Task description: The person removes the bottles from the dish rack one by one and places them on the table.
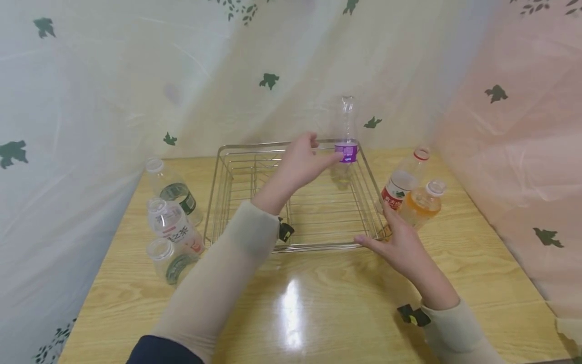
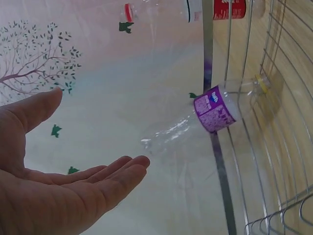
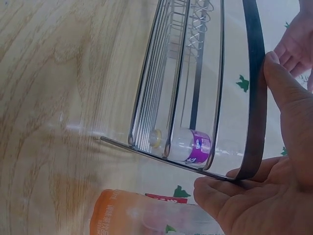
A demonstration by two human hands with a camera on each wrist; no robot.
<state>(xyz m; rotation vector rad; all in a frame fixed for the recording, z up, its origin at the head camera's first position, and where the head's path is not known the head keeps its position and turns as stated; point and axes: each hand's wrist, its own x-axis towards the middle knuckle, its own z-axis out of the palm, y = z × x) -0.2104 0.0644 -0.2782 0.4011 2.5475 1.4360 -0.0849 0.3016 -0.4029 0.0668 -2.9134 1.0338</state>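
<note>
A wire basket (image 1: 325,247) stands on the table. Inside its back right corner a clear plastic bottle (image 1: 347,151) with a purple label leans upside down, cap end low among the wires. My left hand (image 1: 302,162) is over the basket, thumb and fingers spread; the left wrist view shows a gap between it and the bottle (image 2: 215,108). At the front right corner my right hand (image 1: 402,247) rests against the basket. In the right wrist view the thumb touches the rim (image 3: 256,98) and the spread fingers lie at the corner.
Right of the basket stand a red-labelled bottle (image 1: 400,182) and a bottle of orange drink (image 1: 423,202). Along the left side are a green-labelled bottle (image 1: 177,192), a bottle with dark lettering (image 1: 175,225) and another clear bottle (image 1: 173,260). A patterned curtain (image 1: 273,50) hangs behind.
</note>
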